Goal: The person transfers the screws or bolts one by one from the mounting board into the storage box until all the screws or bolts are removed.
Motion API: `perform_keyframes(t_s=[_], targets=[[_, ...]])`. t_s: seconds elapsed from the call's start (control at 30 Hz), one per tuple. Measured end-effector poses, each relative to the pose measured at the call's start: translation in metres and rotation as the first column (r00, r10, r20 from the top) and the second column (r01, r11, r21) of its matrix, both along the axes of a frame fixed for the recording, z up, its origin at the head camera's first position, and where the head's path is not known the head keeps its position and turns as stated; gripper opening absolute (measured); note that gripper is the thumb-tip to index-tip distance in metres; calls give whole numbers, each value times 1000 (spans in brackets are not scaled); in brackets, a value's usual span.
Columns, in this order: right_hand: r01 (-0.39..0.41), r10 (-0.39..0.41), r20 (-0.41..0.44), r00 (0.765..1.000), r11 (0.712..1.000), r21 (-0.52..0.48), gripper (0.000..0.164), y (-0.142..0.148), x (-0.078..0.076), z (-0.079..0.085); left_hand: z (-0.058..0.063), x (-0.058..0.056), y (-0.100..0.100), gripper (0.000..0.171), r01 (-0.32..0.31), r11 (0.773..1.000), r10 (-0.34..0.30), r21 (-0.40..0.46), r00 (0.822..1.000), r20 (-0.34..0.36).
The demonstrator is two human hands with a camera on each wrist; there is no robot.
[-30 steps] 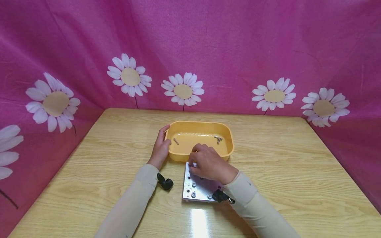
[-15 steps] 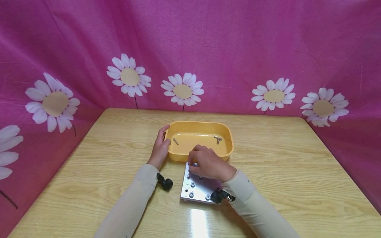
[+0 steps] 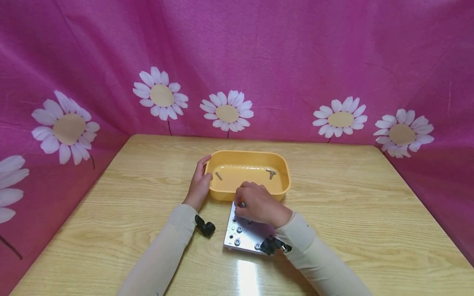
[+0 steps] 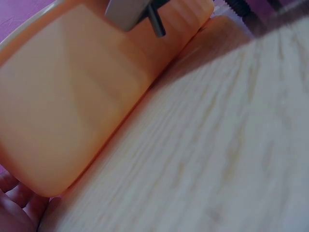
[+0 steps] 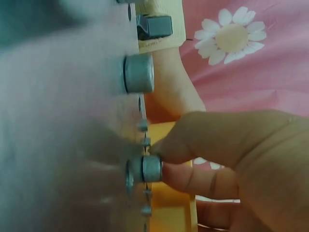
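My left hand [image 3: 198,186] grips the left end of a yellow plastic tray [image 3: 248,194], thumb at the rim; in the left wrist view its fingers [image 4: 20,205] show at the tray's lower corner. A silver metal plate [image 3: 249,238] with holes and several socket-head screws [image 3: 237,242] lies just in front of the tray. Over the plate's far left part is my right hand [image 3: 257,204]. In the right wrist view its thumb and forefinger pinch the head of a screw [image 5: 152,169] standing at the plate's face. A larger screw [image 5: 139,73] stands farther along.
Loose screws lie in the tray: one screw [image 3: 219,176] at the left, a small cluster of screws [image 3: 272,173] at the right. Underneath the plate's corner, a short metal leg [image 4: 157,21] shows. The wooden table [image 3: 352,213] meets a pink flowered cloth [image 3: 281,70] behind.
The metal plate has shifted slightly left, and my right hand has moved a little with it, keeping its pinch. My left hand and the tray stay almost still.
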State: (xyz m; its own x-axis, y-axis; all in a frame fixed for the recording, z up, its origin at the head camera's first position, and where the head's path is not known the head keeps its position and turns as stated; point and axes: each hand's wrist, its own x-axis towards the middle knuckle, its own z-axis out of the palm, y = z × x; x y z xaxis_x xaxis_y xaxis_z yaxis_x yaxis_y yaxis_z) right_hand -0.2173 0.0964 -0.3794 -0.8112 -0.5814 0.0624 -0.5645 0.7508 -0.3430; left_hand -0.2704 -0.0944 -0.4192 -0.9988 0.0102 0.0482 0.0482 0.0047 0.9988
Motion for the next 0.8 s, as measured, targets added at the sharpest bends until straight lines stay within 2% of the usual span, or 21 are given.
perform_keyframes(t_s=[0.13, 0.23, 0.37, 0.47, 0.7, 0.8], targets=[[16, -15, -6, 1000, 1000, 12, 9, -1, 0, 0, 3, 3, 1, 63, -4, 1000, 4, -9, 1000, 2], [26, -26, -2, 1000, 999, 22, 10, -2, 0, 0, -9, -6, 0, 63, -15, 1000, 15, -10, 1000, 2], [32, -32, -3, 999, 999, 33, 9, -4, -1, 1, -10, -7, -1, 64, -9, 1000, 9, 3, 1000, 3], [34, -33, -18, 999, 999, 34, 8, -4, -1, 1, 0, 0, 0, 64, 2, 1000, -2, 1, 1000, 7], [9, -6, -70, 998, 999, 36, 4, -4, -1, 0, -23, -17, -3, 63, -11, 1000, 10, 23, 1000, 13], [-5, 7, -80, 997, 999, 31, 4, -3, -1, 0, -28, -19, -2, 63, -21, 1000, 21, 15, 1000, -2]])
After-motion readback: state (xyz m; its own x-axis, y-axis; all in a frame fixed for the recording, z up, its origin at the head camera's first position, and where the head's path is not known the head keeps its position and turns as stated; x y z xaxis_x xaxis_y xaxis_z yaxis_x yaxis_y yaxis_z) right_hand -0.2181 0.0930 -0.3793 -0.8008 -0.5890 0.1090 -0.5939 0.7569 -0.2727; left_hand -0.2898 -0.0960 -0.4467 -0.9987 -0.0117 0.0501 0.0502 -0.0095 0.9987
